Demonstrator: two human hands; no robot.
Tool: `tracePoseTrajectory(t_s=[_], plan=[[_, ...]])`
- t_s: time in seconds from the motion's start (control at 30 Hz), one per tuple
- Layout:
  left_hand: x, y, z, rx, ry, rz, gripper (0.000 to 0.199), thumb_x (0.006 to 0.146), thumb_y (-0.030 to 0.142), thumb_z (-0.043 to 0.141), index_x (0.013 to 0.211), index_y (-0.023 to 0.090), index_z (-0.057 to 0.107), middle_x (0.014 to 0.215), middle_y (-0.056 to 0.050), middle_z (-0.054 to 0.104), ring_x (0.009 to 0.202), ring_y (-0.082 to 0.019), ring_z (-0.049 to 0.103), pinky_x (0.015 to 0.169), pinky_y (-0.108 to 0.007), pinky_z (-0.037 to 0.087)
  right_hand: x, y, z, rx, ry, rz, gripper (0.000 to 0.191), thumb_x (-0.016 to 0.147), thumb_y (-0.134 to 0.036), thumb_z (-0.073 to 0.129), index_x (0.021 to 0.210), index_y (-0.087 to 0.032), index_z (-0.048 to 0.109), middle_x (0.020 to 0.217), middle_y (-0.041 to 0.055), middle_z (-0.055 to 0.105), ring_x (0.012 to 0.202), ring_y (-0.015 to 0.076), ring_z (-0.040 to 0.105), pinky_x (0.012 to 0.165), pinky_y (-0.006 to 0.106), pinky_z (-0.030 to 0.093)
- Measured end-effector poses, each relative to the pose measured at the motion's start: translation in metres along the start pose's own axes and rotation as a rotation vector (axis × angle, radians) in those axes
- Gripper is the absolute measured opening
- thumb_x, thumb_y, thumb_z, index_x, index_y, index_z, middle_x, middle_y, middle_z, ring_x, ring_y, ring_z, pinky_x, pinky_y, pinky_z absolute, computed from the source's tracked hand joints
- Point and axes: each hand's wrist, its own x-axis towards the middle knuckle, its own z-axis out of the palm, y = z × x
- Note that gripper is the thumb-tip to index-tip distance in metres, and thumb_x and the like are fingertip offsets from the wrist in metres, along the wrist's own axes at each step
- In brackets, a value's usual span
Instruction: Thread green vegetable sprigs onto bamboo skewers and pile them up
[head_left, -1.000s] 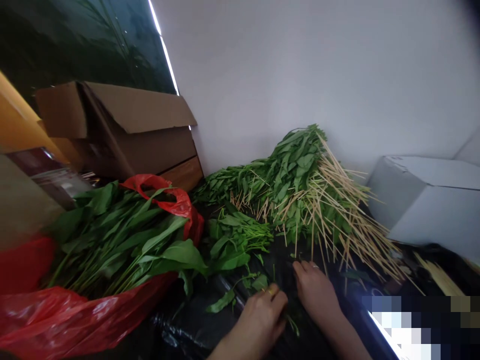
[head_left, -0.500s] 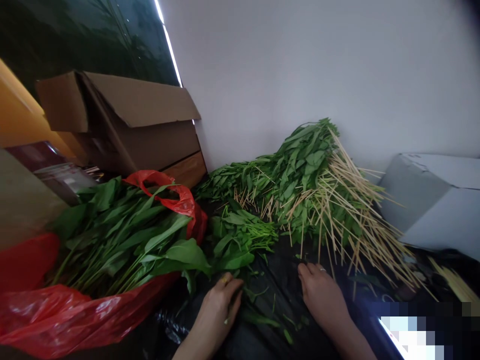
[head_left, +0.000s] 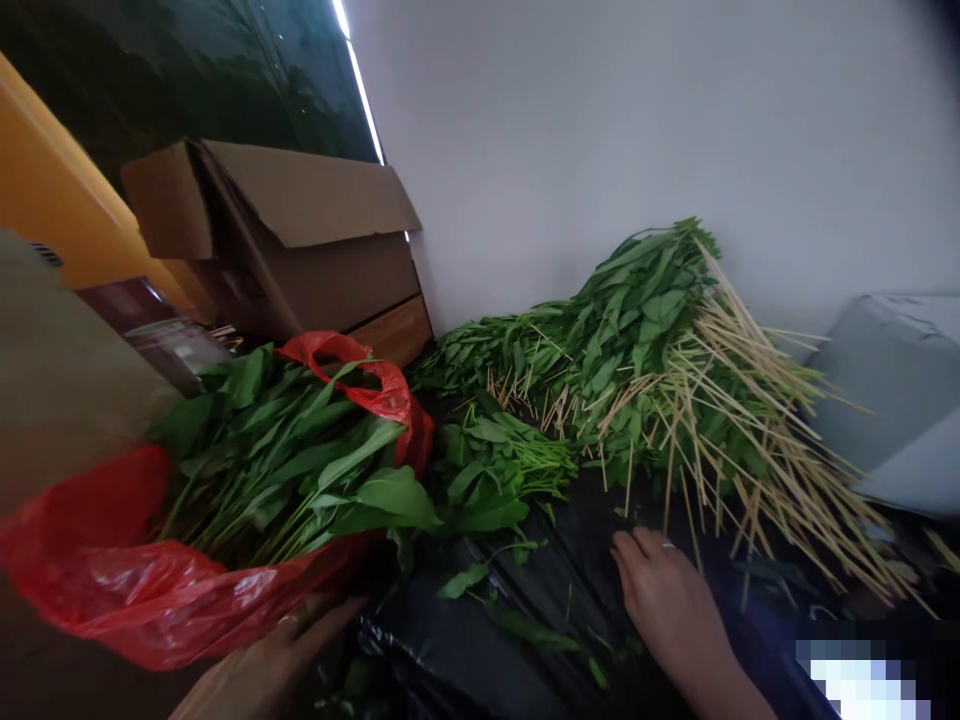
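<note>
My left hand (head_left: pixel 274 650) is low at the left, just below the near edge of a red plastic bag (head_left: pixel 187 600) full of long-stemmed leafy greens (head_left: pixel 292 470). Its fingers are stretched out and partly in shadow, and I see nothing held. On the black plastic sheet (head_left: pixel 442 620) lies my right hand (head_left: pixel 667 600), its fingers bent and pressed together with the tips turned down. Whatever is under those fingertips is hidden. Between the hands are loose leaves (head_left: pixel 532 630) and bits of stem. A small bundle of greens (head_left: pixel 502 460) sits beyond them.
Along the white wall (head_left: pixel 600 120) lies a heap of greens (head_left: pixel 637 300) with many thin wooden sticks (head_left: pixel 780 450) fanning out to the right. An open cardboard box (head_left: pixel 322 280) stands behind the bag. At the right is a whitish box (head_left: pixel 892 390).
My left hand has moved left and down, from the loose leaves to the bag's edge. My right hand stays in place on the sheet. The view has shifted slightly left.
</note>
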Motion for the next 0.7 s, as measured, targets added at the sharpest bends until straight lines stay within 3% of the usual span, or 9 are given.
tracePoseTrajectory(t_s=[0.07,0.13,0.2,0.27,0.37,0.53,0.6,0.7], plan=[[0.012,0.023,0.004,-0.005,-0.127,0.017,0.066,0.065,0.019,0.063,0.123,0.051,0.058,0.129,0.008,0.064,0.11,-0.026,0.064,0.095,-0.039,0.05,0.003,-0.01,-0.007,0.069,0.04,-0.042,0.019,0.092,-0.011,0.047,0.094,-0.02,0.063,0.084,0.0061,0.061,0.082,0.0231,0.056,0.075,0.036,0.037],[0.032,0.057,0.014,-0.065,-0.222,0.109,0.055,0.071,0.016,0.059,0.119,0.044,0.063,0.124,0.005,0.066,0.109,-0.022,0.064,0.096,-0.033,0.049,0.006,-0.021,-0.014,0.137,0.035,-0.085,0.019,0.093,-0.011,0.047,0.093,-0.02,0.064,0.085,0.0056,0.061,0.085,0.0229,0.055,0.078,0.036,0.036],[0.053,0.087,0.032,-0.085,-0.198,0.153,0.044,0.08,0.018,0.056,0.12,0.035,0.064,0.123,-0.001,0.066,0.108,-0.019,0.064,0.096,-0.029,0.048,0.007,-0.031,-0.021,0.184,-0.021,-0.123,0.02,0.092,-0.01,0.049,0.087,-0.021,0.065,0.084,0.0042,0.062,0.086,0.0227,0.055,0.078,0.036,0.035],[0.072,0.105,0.052,-0.005,-0.116,0.106,0.043,0.08,0.019,0.058,0.122,0.028,0.064,0.128,-0.006,0.063,0.111,-0.022,0.063,0.096,-0.032,0.048,0.008,-0.036,-0.026,0.217,-0.087,-0.138,0.02,0.091,-0.01,0.051,0.083,-0.022,0.064,0.084,0.0028,0.063,0.086,0.0223,0.055,0.077,0.035,0.034],[0.086,0.11,0.07,0.033,-0.095,0.092,0.033,0.081,0.012,0.054,0.106,0.026,0.07,0.112,-0.006,0.069,0.103,-0.022,0.065,0.09,-0.031,0.05,0.008,-0.039,-0.035,0.241,-0.166,-0.121,0.018,0.088,-0.01,0.056,0.079,-0.023,0.065,0.083,0.0016,0.065,0.087,0.0219,0.057,0.077,0.034,0.033],[0.093,0.108,0.063,-0.131,-0.067,0.202,0.026,0.085,0.015,0.051,0.097,0.024,0.072,0.099,-0.005,0.069,0.095,-0.019,0.065,0.086,-0.028,0.05,0.018,-0.044,-0.052,0.284,-0.28,-0.104,0.017,0.089,-0.012,0.054,0.08,-0.022,0.065,0.085,0.0015,0.066,0.088,0.0209,0.058,0.078,0.033,0.036],[0.098,0.113,0.064,-0.111,-0.092,0.248,0.025,0.086,0.019,0.054,0.104,0.024,0.07,0.105,-0.005,0.068,0.097,-0.019,0.065,0.089,-0.029,0.051,0.021,-0.045,-0.054,0.287,-0.313,-0.095,0.019,0.09,-0.012,0.052,0.081,-0.022,0.066,0.087,0.002,0.067,0.088,0.0209,0.059,0.078,0.033,0.038],[0.109,0.126,0.08,-0.022,-0.103,0.315,0.038,0.085,0.018,0.058,0.122,0.026,0.062,0.129,-0.007,0.059,0.107,-0.022,0.062,0.095,-0.033,0.049,0.015,-0.041,-0.047,0.254,-0.326,-0.056,0.025,0.09,-0.009,0.048,0.086,-0.021,0.069,0.09,0.0041,0.068,0.09,0.0216,0.061,0.08,0.033,0.041]])
